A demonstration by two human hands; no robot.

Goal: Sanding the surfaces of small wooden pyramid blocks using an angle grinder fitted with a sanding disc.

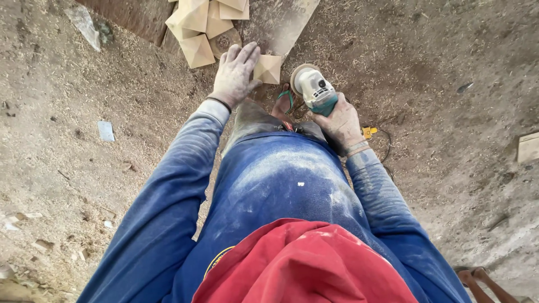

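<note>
My left hand [234, 76], dusty, rests on a small pale wooden block [268, 69] with a faceted top, fingers spread over its left side. In my right hand [341, 124] is a white and teal angle grinder [313, 88], its disc end pointing at the block and close to it. Both sleeves are blue and coated in dust. Below the grinder shows a foot in a sandal [285, 102].
Several more faceted wooden blocks [203, 25] lie piled at the top beside a plank [281, 22]. Sawdust covers the dirt floor. A yellow plug and black cable [370, 133] lie by my right wrist. A board piece [529, 147] sits at the right edge.
</note>
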